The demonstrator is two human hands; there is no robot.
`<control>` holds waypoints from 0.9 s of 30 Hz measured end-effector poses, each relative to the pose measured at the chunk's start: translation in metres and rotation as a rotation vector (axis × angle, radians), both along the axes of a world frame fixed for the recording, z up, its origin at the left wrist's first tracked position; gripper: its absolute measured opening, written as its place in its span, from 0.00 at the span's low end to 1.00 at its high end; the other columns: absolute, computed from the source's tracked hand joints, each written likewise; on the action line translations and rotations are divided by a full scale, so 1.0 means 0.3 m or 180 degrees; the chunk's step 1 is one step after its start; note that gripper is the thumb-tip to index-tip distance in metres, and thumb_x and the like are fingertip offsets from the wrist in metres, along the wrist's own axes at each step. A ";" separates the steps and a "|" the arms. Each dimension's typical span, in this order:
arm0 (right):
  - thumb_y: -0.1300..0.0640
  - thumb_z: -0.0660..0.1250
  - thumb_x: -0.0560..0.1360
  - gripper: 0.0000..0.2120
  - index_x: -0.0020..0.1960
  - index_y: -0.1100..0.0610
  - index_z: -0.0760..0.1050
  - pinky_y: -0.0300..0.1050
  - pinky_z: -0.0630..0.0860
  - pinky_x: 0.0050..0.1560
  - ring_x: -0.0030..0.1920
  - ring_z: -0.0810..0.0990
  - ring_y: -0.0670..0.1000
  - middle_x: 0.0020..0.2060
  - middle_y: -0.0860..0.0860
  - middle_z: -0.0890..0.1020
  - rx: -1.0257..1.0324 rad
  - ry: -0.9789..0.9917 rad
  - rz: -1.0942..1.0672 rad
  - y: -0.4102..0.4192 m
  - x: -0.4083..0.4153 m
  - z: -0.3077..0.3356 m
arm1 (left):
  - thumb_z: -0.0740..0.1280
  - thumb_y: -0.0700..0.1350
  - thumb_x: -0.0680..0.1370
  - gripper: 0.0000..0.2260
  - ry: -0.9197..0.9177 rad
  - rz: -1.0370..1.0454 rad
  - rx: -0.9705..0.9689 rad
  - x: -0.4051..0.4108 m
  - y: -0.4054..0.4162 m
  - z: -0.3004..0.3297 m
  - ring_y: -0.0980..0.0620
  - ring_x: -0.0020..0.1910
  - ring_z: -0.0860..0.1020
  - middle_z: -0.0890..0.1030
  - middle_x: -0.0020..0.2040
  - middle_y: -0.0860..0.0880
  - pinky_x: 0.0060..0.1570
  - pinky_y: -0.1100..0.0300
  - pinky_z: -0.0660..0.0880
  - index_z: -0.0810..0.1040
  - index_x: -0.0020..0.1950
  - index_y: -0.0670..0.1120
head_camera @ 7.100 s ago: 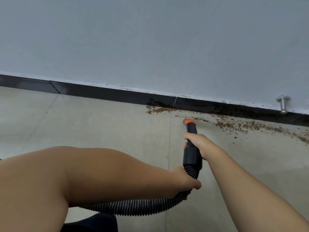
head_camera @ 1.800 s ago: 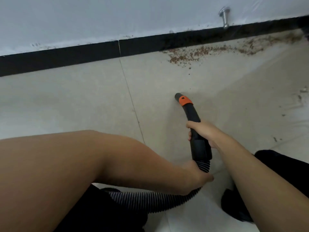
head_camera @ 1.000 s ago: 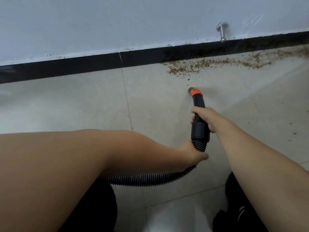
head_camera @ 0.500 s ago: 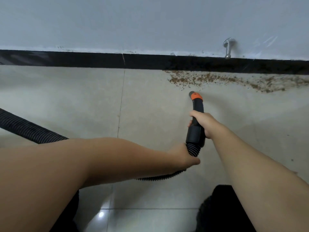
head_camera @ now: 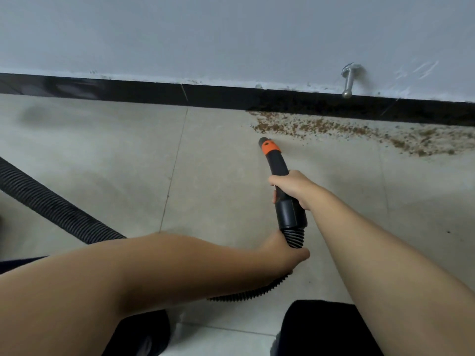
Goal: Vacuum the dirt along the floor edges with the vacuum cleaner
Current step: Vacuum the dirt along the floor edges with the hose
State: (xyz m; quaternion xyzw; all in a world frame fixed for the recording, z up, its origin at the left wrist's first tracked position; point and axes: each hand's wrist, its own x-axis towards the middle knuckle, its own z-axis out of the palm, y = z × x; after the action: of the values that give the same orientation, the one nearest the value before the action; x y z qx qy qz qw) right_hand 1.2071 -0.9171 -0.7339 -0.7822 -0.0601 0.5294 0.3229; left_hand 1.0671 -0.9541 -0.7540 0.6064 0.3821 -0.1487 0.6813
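Note:
A black vacuum nozzle (head_camera: 279, 165) with an orange band near its tip points at the floor edge. My right hand (head_camera: 293, 187) grips the nozzle's middle. My left hand (head_camera: 281, 253) holds the ribbed black hose (head_camera: 294, 235) just behind the nozzle's collar. Brown dirt (head_camera: 334, 129) lies in a long strip along the black skirting board (head_camera: 128, 91), starting just beyond the nozzle tip and spreading wider toward the right. The tip sits a short way in front of the dirt's left end.
The hose loops away across the tiles at the left (head_camera: 51, 209). A metal door stop (head_camera: 349, 80) sticks out of the grey wall above the dirt. My dark-clothed legs (head_camera: 321, 330) are at the bottom edge.
The view has shifted and the nozzle has tilted with its tip leaning left. Both hands keep the same hold. The dirt strip looks unchanged.

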 end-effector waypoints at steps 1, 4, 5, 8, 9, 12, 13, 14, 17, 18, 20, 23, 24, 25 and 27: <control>0.61 0.64 0.72 0.06 0.48 0.59 0.70 0.42 0.73 0.33 0.28 0.77 0.52 0.24 0.53 0.79 0.0014 -0.0018 0.0041 0.005 -0.010 -0.006 | 0.67 0.41 0.71 0.12 -0.0024 0.0044 0.0016 -0.008 -0.003 -0.007 0.53 0.31 0.72 0.70 0.37 0.49 0.28 0.62 0.74 0.68 0.51 0.51; 0.61 0.64 0.71 0.07 0.49 0.59 0.69 0.43 0.75 0.35 0.28 0.78 0.53 0.24 0.53 0.79 0.0065 -0.0059 -0.0040 -0.001 -0.022 -0.018 | 0.66 0.41 0.71 0.14 -0.0145 0.0002 0.0026 -0.029 0.002 -0.028 0.55 0.31 0.72 0.70 0.37 0.50 0.28 0.64 0.74 0.70 0.55 0.48; 0.60 0.64 0.71 0.07 0.49 0.59 0.69 0.43 0.74 0.35 0.28 0.78 0.52 0.24 0.54 0.79 0.0070 -0.0070 -0.0090 -0.009 -0.024 -0.019 | 0.66 0.40 0.72 0.13 -0.0193 -0.0044 0.0010 -0.036 0.003 -0.028 0.55 0.31 0.72 0.70 0.37 0.50 0.27 0.65 0.74 0.70 0.54 0.48; 0.60 0.64 0.72 0.05 0.47 0.58 0.70 0.42 0.73 0.33 0.28 0.78 0.52 0.24 0.53 0.80 0.0002 -0.0125 -0.0261 -0.051 -0.030 -0.015 | 0.66 0.40 0.72 0.12 -0.0322 -0.0219 -0.0038 -0.051 -0.011 -0.020 0.56 0.30 0.71 0.69 0.36 0.50 0.28 0.63 0.73 0.67 0.49 0.53; 0.60 0.64 0.72 0.05 0.47 0.58 0.70 0.43 0.74 0.34 0.29 0.78 0.52 0.24 0.53 0.80 -0.0028 -0.0139 -0.0338 -0.072 -0.028 -0.014 | 0.66 0.39 0.72 0.13 -0.0370 -0.0301 -0.0048 -0.054 -0.020 -0.016 0.56 0.30 0.70 0.69 0.36 0.50 0.28 0.63 0.73 0.67 0.47 0.54; 0.59 0.64 0.72 0.06 0.48 0.58 0.70 0.44 0.75 0.36 0.31 0.79 0.53 0.25 0.54 0.81 -0.0112 -0.0175 -0.0681 -0.141 -0.003 -0.009 | 0.66 0.40 0.71 0.11 -0.0456 -0.0596 0.0020 -0.044 -0.040 -0.009 0.57 0.26 0.70 0.69 0.33 0.51 0.27 0.62 0.72 0.66 0.42 0.54; 0.59 0.65 0.72 0.07 0.49 0.59 0.71 0.44 0.75 0.36 0.30 0.79 0.53 0.25 0.54 0.81 -0.0137 -0.0176 -0.0824 -0.161 0.010 -0.008 | 0.66 0.41 0.71 0.11 -0.0457 -0.0685 0.0061 -0.033 -0.042 -0.006 0.57 0.26 0.70 0.69 0.33 0.51 0.28 0.62 0.72 0.66 0.41 0.54; 0.60 0.65 0.72 0.08 0.50 0.60 0.71 0.44 0.75 0.35 0.30 0.79 0.53 0.26 0.55 0.81 -0.0150 -0.0171 -0.0964 -0.177 0.023 -0.006 | 0.66 0.41 0.71 0.10 -0.0450 -0.0750 0.0084 -0.021 -0.043 -0.003 0.56 0.26 0.70 0.69 0.32 0.51 0.28 0.61 0.72 0.66 0.40 0.53; 0.60 0.65 0.73 0.10 0.52 0.62 0.71 0.44 0.75 0.34 0.29 0.78 0.54 0.28 0.56 0.80 -0.0158 -0.0189 -0.1176 -0.189 0.054 0.000 | 0.66 0.41 0.71 0.09 -0.0371 -0.0778 0.0025 0.014 -0.041 0.011 0.54 0.27 0.70 0.69 0.32 0.50 0.29 0.61 0.73 0.66 0.39 0.50; 0.61 0.65 0.73 0.10 0.52 0.63 0.71 0.44 0.75 0.34 0.28 0.78 0.53 0.28 0.56 0.80 -0.0150 -0.0202 -0.1187 -0.180 0.059 0.002 | 0.66 0.41 0.70 0.09 -0.0339 -0.0741 0.0010 0.021 -0.037 0.014 0.53 0.27 0.70 0.68 0.33 0.49 0.30 0.60 0.74 0.66 0.39 0.49; 0.61 0.65 0.73 0.10 0.52 0.63 0.71 0.43 0.75 0.32 0.28 0.78 0.53 0.28 0.56 0.80 -0.0108 -0.0208 -0.1187 -0.152 0.060 0.004 | 0.66 0.41 0.70 0.08 -0.0267 -0.0654 0.0025 0.026 -0.020 0.015 0.52 0.28 0.71 0.69 0.33 0.49 0.33 0.58 0.75 0.66 0.39 0.48; 0.60 0.66 0.72 0.11 0.53 0.63 0.71 0.43 0.75 0.33 0.28 0.79 0.53 0.27 0.56 0.80 -0.0087 -0.0184 -0.1018 -0.099 0.050 0.001 | 0.66 0.41 0.70 0.08 -0.0211 -0.0494 0.0052 0.017 0.013 0.013 0.51 0.28 0.71 0.69 0.33 0.48 0.34 0.57 0.75 0.67 0.40 0.48; 0.60 0.65 0.72 0.10 0.52 0.62 0.71 0.43 0.75 0.33 0.28 0.79 0.52 0.26 0.55 0.81 -0.0091 -0.0165 -0.0911 -0.080 0.042 0.000 | 0.66 0.41 0.70 0.08 -0.0198 -0.0431 0.0048 0.010 0.021 0.011 0.52 0.28 0.71 0.70 0.33 0.49 0.33 0.58 0.74 0.67 0.41 0.49; 0.60 0.65 0.72 0.10 0.52 0.61 0.71 0.43 0.75 0.34 0.28 0.79 0.52 0.25 0.54 0.81 -0.0098 -0.0149 -0.0789 -0.060 0.033 -0.001 | 0.66 0.41 0.71 0.08 -0.0188 -0.0359 0.0040 0.001 0.027 0.009 0.52 0.28 0.71 0.70 0.33 0.49 0.32 0.60 0.74 0.67 0.41 0.49; 0.59 0.65 0.72 0.09 0.51 0.60 0.70 0.43 0.75 0.34 0.27 0.79 0.52 0.25 0.54 0.81 -0.0093 -0.0121 -0.0541 -0.020 0.008 -0.003 | 0.66 0.41 0.71 0.08 -0.0192 -0.0207 0.0014 -0.021 0.035 0.004 0.53 0.29 0.71 0.70 0.34 0.49 0.30 0.61 0.74 0.67 0.43 0.49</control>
State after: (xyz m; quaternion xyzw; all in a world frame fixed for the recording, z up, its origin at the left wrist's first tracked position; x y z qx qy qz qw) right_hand 1.2095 -0.9231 -0.7349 -0.7991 0.0081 0.4859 0.3539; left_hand 1.0608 -0.9436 -0.7529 0.6242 0.3418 -0.1516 0.6860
